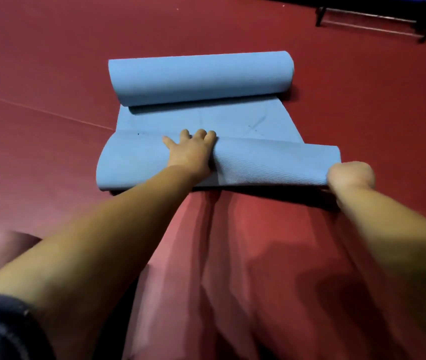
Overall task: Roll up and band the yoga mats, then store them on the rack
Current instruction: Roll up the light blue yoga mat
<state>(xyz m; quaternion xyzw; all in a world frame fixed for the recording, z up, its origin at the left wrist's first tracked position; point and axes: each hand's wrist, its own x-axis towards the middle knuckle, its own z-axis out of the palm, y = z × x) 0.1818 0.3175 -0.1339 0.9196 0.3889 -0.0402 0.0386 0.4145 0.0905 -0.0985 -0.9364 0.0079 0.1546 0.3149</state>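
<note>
Our left hand (191,157) curls over the near roll of the blue yoga mat (201,79); our right hand (351,175) clasps the roll's end. Beyond our grip the mat lies flat. We judge it soft, light and springy.

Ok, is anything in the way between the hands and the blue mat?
Nothing visible: the left hand curls over the near roll of the blue mat, and the right hand grips its right end.

The blue foam yoga mat (199,79) lies on the red floor (38,74), rolled at its far and near ends. A black metal frame (320,16) stands behind, far right.
</note>
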